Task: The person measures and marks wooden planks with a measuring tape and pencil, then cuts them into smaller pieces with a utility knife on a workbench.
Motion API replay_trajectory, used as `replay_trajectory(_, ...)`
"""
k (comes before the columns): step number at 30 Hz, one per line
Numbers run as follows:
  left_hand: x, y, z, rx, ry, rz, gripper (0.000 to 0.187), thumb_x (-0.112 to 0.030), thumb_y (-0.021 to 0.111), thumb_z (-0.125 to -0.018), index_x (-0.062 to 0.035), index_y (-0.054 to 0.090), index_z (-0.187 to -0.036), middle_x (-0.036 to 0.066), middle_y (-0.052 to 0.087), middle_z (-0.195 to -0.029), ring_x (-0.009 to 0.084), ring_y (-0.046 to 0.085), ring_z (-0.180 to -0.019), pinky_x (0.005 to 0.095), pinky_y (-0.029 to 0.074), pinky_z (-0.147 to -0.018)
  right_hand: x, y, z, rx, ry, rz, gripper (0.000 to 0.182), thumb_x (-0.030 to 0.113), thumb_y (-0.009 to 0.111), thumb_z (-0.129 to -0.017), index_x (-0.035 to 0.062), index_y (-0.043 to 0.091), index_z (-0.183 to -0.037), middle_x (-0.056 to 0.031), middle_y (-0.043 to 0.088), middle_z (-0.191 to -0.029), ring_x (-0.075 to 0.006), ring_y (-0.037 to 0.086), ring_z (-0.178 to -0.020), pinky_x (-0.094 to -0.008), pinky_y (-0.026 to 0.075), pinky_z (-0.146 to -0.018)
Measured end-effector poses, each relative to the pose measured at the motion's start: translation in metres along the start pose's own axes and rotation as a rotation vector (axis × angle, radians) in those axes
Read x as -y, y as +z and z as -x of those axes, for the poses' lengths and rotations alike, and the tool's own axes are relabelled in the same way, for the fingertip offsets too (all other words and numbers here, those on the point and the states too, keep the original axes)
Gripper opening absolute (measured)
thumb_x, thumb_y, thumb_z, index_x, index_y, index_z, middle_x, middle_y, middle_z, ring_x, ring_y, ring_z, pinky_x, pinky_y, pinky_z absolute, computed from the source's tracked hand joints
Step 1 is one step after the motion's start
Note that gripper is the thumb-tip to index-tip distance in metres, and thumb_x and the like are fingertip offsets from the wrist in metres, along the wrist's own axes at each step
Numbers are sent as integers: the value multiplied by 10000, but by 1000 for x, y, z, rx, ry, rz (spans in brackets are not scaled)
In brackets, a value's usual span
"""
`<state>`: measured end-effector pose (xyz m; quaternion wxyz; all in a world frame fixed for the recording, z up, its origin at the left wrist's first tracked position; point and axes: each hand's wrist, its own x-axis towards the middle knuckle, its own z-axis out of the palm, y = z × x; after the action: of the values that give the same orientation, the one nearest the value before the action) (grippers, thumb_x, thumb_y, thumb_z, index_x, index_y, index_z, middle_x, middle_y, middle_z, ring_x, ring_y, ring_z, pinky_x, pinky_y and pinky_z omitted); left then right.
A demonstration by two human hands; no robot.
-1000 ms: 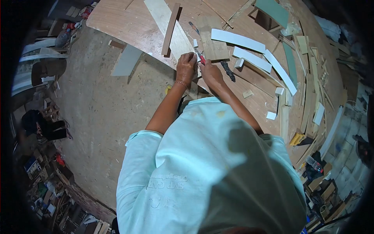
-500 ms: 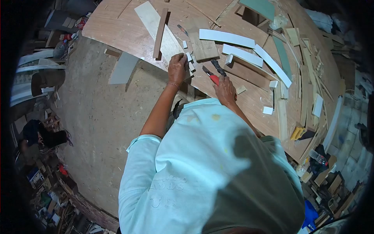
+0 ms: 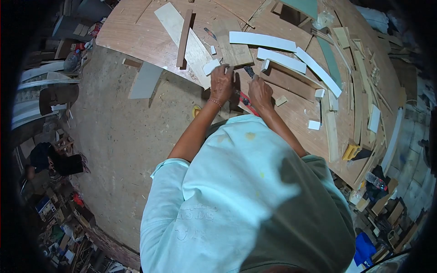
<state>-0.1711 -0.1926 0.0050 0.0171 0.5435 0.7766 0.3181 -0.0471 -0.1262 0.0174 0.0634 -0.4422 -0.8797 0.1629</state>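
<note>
At the worktop's (image 3: 150, 36) near edge, the left hand (image 3: 221, 82) pinches a white piece (image 3: 211, 66) in closed fingers; the right hand (image 3: 259, 91) grips a red-handled knife (image 3: 246, 101) just beside.

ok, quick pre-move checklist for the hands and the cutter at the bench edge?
1. Left hand on the small white rectangular offcut: ok, fingers rest by it on the brown plywood bench top.
2. Right hand gripping the red-handled cutting tool: ok, red handle shows below the hand.
3. Blade clear of left fingers: cannot tell, tip hidden.
4. Offcut lying flat: ok.
5. Long white curved strips out of the way: ok, they lie beyond the hands.
</note>
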Motion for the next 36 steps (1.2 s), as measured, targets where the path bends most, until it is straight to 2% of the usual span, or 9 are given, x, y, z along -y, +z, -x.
replay_trajectory(2, -3, 5, -1, 39, 18, -37, 342, -74, 563, -662, -21, 515, -996, 155, 497, -971, 301, 471, -895, 395, 373, -785, 2, 7, -12, 75, 73, -10, 235, 208, 483, -770, -18, 516, -823, -194, 565, -726, -357, 567, -661, -433, 442, -578)
replay_trajectory(5, -2, 14, -10, 45, 10, -31, 290, -74, 571, -654, -22, 533, -937, 171, 500, -927, 315, 493, -853, 349, 422, -707, 0, 19, -18, -166, -83, -38, 230, 121, 403, -777, -8, 549, -654, -175, 562, -581, -302, 583, -556, -380, 471, -498)
replay_trajectory(9, -20, -5, -5, 182, -152, 90, 258, -77, 576, -649, -25, 541, -899, 156, 503, -878, 305, 494, -850, 346, 421, -705, 2, 16, -18, -159, -10, -48, 192, 114, 434, -758, -4, 556, -668, -164, 571, -595, -295, 592, -572, -372, 475, -501)
replay_trajectory(11, -18, -11, 6, 505, 97, 142, 236, -86, 577, -650, -38, 550, -878, 137, 496, -841, 289, 494, -821, 342, 421, -701, -1, 17, -19, -57, -42, 164, 162, 108, 458, -741, 11, 564, -666, -152, 583, -619, -288, 599, -583, -363, 477, -497)
replay_trajectory(14, -15, -9, 17, 528, 378, 119, 270, -96, 591, -626, -38, 551, -887, 123, 487, -834, 279, 483, -812, 340, 418, -699, -8, 21, -25, -52, -71, 186, 125, 93, 476, -723, 22, 566, -672, -154, 590, -642, -277, 603, -585, -355, 480, -496)
replay_trajectory(24, -17, 6, 25, 467, 488, -73, 253, -80, 498, -650, -80, 570, -893, 49, 493, -861, 206, 446, -794, 286, 390, -722, -6, -16, -18, 168, 60, 0, 248, 168, 421, -756, -32, 566, -758, -233, 568, -746, -375, 560, -743, -445, 437, -672)
replay_trajectory(29, -13, -14, -3, 413, 479, -49, 252, -71, 488, -657, -68, 570, -896, 50, 507, -898, 209, 452, -825, 294, 394, -723, -21, -44, -1, 651, 120, -268, 303, 258, 446, -798, -13, 519, -913, -216, 577, -839, -358, 546, -829, -422, 413, -712)
replay_trajectory(33, 0, -15, -32, 305, 455, -96, 271, -129, 532, -664, -83, 557, -930, 45, 506, -948, 219, 449, -918, 343, 386, -758, -23, -24, -2, 511, 142, -638, 335, 278, 448, -809, -7, 480, -982, -232, 563, -863, -363, 537, -841, -426, 403, -718)
replay_trajectory(36, 5, -25, -47, 181, 398, -82, 414, -156, 580, -631, -63, 517, -1029, 74, 493, -1027, 248, 438, -957, 371, 355, -795, 2, -30, -32, 421, 197, -572, 370, 268, 453, -812, -11, 448, -1055, -260, 539, -903, -339, 525, -907, -414, 394, -759)
